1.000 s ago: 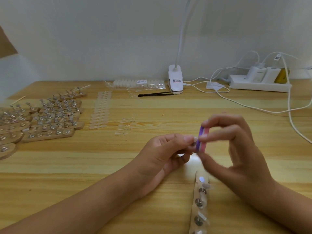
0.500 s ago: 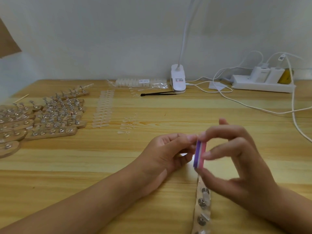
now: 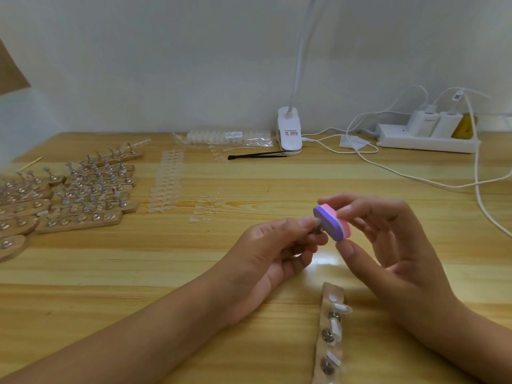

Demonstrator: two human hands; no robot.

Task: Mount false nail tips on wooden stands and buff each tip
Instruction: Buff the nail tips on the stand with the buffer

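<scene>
My left hand (image 3: 273, 246) pinches a small metal holder with a clear nail tip (image 3: 315, 220) on it, just above the table's middle. My right hand (image 3: 388, 245) grips a pink and purple buffer block (image 3: 332, 223) between thumb and fingers, its purple face against the tip. Below my hands lies a wooden stand (image 3: 329, 336) carrying several metal holders with clear tips. Many more wooden stands (image 3: 80, 195) with mounted holders are laid out at the left.
Strips of loose clear tips (image 3: 166, 181) lie left of centre, a bag of tips (image 3: 230, 137) and black tweezers (image 3: 257, 155) at the back. A white clip lamp (image 3: 289, 131), a power strip (image 3: 426, 137) and white cables (image 3: 415, 178) occupy the back right.
My right hand has turned the buffer block so that its purple face shows, and raised it against the tip. My left hand has stayed near the same place.
</scene>
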